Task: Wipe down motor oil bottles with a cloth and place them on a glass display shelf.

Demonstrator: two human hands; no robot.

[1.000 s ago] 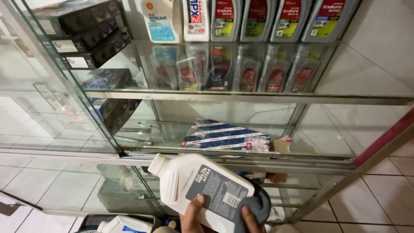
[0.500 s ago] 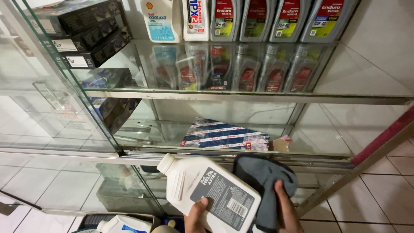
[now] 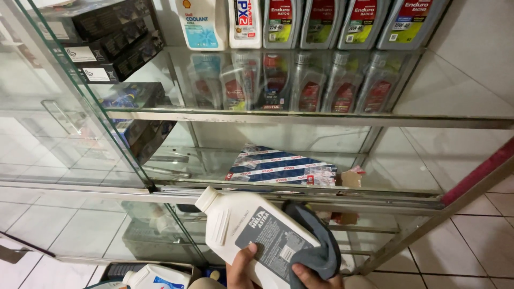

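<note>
Gripping a white plastic jug (image 3: 251,235) from below, the left hand (image 3: 241,267) has its thumb pressed on the grey label while the jug tilts with its capped neck pointing up and to the left. The right hand (image 3: 310,277) is closed on a grey-blue cloth (image 3: 318,246), pressing it against the jug's right side and lower edge, so cloth and jug touch. Both hands sit at the bottom edge of the view, in front of a glass display cabinet (image 3: 300,119).

Just behind the jug, on the cabinet's middle glass shelf, lies a flat packet with blue and white stripes (image 3: 281,168), with a small brown cardboard piece (image 3: 350,176) at its right end. On the top shelf stands a row of grey oil bottles (image 3: 342,24), beside a white coolant bottle (image 3: 195,24) further left. Black boxes (image 3: 107,37) are stacked at the top shelf's left end. Another white jug (image 3: 155,278) stands low at the bottom left, near the left hand, on a tiled floor (image 3: 471,235).
</note>
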